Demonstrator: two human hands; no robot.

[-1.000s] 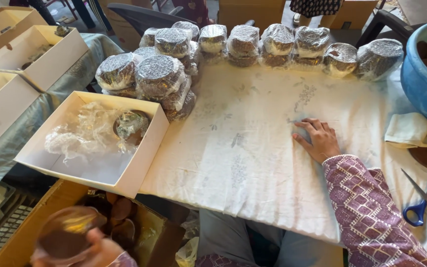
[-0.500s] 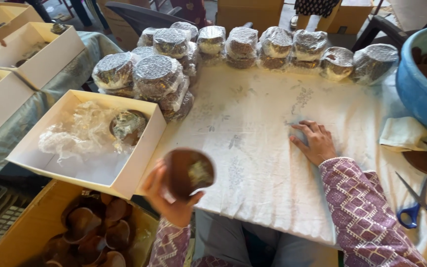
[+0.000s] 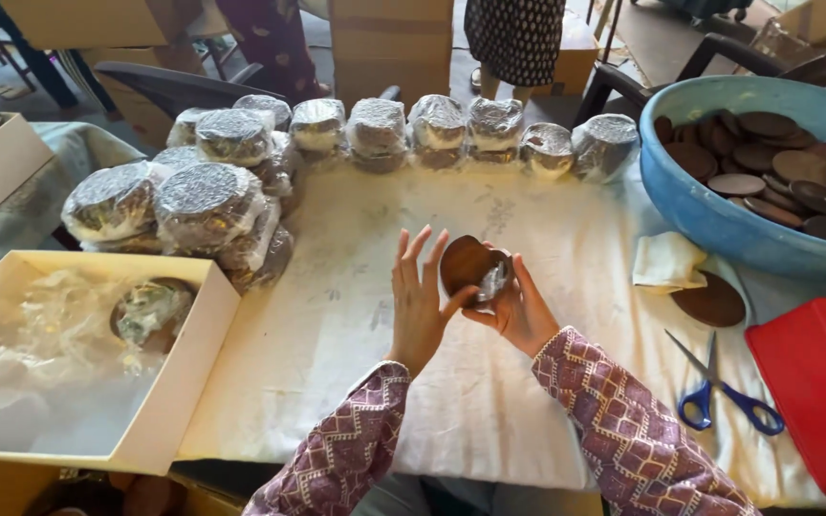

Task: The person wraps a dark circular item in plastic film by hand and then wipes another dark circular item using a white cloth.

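head view: both hands are raised above the middle of the desk [image 3: 356, 382], which is covered with a white cloth. the right hand [image 3: 518, 311] holds a brown round piece [image 3: 468, 268] with clear wrap on its right side; its fingers [image 3: 528, 277] are curled around the piece from the right and below. the left hand [image 3: 420, 304] stands upright just beside the piece, its fingers [image 3: 413, 250] spread and extended, only the thumb touching the piece's lower left edge. both forearms wear patterned purple sleeves [image 3: 623, 420].

along the far edge of the desk stands a row of wrapped stacks [image 3: 437, 129], and further wrapped stacks [image 3: 205, 201] are piled at the left. an open white box [image 3: 193, 382] at the near left contains crumpled clear film and one wrapped piece. at the right, a blue tub [image 3: 719, 225] holds loose brown discs [image 3: 767, 158]. near it lie a folded cloth [image 3: 666, 263], one brown disc [image 3: 712, 301], blue-handled scissors [image 3: 719, 392] and a red container [image 3: 815, 382], all well apart from the hands
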